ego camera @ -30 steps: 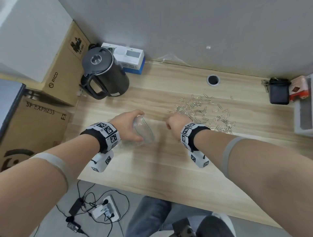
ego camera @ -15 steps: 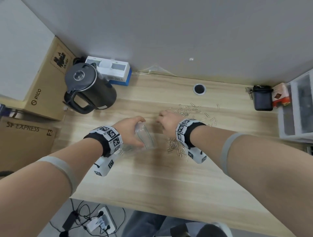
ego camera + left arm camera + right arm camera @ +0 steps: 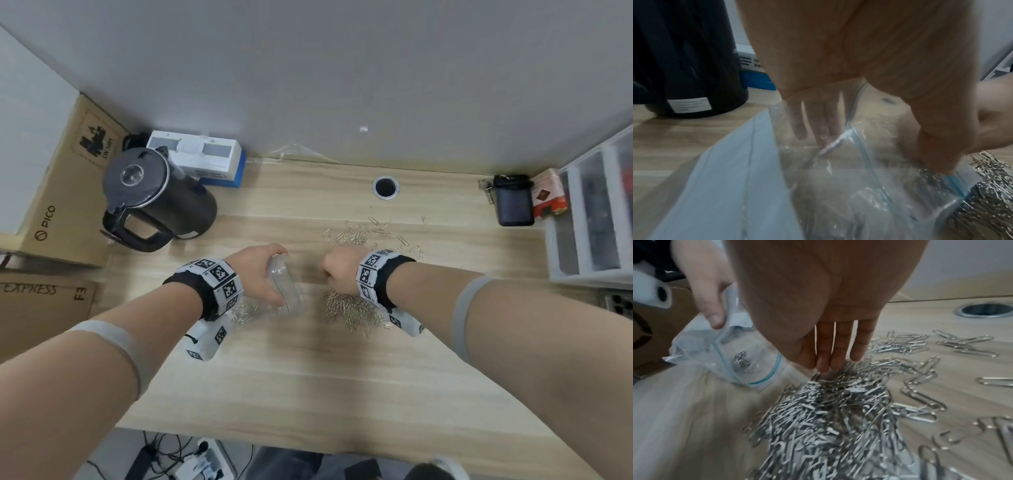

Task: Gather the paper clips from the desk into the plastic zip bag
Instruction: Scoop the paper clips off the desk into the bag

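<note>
On the wooden desk (image 3: pixel 308 377) my left hand (image 3: pixel 262 270) grips the clear plastic zip bag (image 3: pixel 286 289) and holds its mouth wide, facing right. The left wrist view shows my fingers (image 3: pixel 813 125) behind the plastic and my thumb (image 3: pixel 937 146) on the blue zip strip. A few paper clips (image 3: pixel 741 358) lie inside the zip bag (image 3: pixel 748 366). My right hand (image 3: pixel 838 353), its fingers straight and together, touches the far side of a heap of silver paper clips (image 3: pixel 828 410) just right of the bag mouth. More clips (image 3: pixel 363 233) lie scattered further back.
A black kettle (image 3: pixel 154 202) and a white-and-blue box (image 3: pixel 205 161) stand at the back left, with cardboard boxes (image 3: pixel 51 205) beyond the desk's edge. A cable hole (image 3: pixel 385 187) is behind the clips. A black pouch (image 3: pixel 513 202) and white drawers (image 3: pixel 592 219) sit at the right.
My right hand has raked clips from the far scatter toward me, and a dense heap now lies under its wrist beside the bag mouth. The left hand kept holding the bag.
</note>
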{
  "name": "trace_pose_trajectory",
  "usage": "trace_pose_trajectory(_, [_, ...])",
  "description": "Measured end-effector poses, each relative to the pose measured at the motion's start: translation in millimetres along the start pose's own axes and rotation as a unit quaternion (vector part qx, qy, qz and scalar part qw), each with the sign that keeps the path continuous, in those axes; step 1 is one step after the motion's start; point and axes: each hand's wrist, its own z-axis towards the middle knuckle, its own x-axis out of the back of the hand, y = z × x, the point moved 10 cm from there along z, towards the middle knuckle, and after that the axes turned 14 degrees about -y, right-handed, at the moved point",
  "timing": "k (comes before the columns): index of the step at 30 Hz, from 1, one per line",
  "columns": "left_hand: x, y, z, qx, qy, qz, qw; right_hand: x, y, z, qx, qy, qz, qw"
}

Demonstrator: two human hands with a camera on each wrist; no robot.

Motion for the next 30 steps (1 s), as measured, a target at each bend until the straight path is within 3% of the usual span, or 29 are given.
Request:
trace_pose_trajectory(6, [-4.1,-3.9,4.9,0.020,-0.029,0.010,0.999,35.2,25.9,4.5,-0.011,0.094,0.033,0.995])
trace_pose_trajectory(12, [-9.4,-11.3,7.2,0.035,-0.036,0.008,0.999,25.2,26.4,8.9,-0.050,0.076,-0.007,0.996])
trace_pose_trajectory(17, [-10.0,-5.7,8.7,0.028,-0.039,0.003,0.999,5.3,23.7,2.6,-0.050,0.011,0.037,0.998])
trace_pose_trajectory(20, [-8.6,-1.3,9.7,0.018,-0.036,0.001,0.999,18.0,42.0,-8.9,-0.063,0.083,0.093,0.990])
trace_pose_trajectory(23, [-6.7,2.1,8.2,0.012,-0.020,0.000,1.000,31.8,80.5,-24.6,-0.142,0.149,0.132,0.970])
trace_pose_trajectory(26, [-7.2,1.6,6.1,0.012,-0.014,0.002,1.000,21.2,101.8,-20.0,-0.186,0.121,0.157,0.962])
trace_pose_trajectory(30, [-12.9,-1.2,7.2,0.020,-0.016,0.002,1.000,8.2,81.9,-16.8,-0.146,0.123,0.108,0.976])
